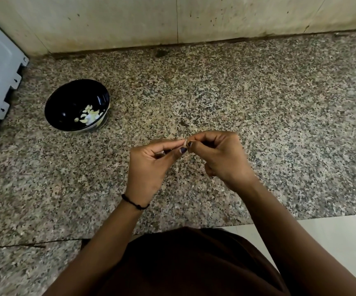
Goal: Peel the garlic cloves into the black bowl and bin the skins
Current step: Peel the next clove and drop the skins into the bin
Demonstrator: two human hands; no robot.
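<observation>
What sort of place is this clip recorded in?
Most likely a home kitchen: a speckled granite worktop meets a stained pale tiled wall, a round black bowl holds peeled garlic cloves, and the left hand and right hand pinch a small garlic clove over it.

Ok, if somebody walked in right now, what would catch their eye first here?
First, the two hands meeting over the middle of the speckled granite counter: the left hand and right hand both pinch a small garlic clove between their fingertips. Next, the black bowl further back on the left of the counter, with a little heap of pale peeled cloves inside it.
</observation>
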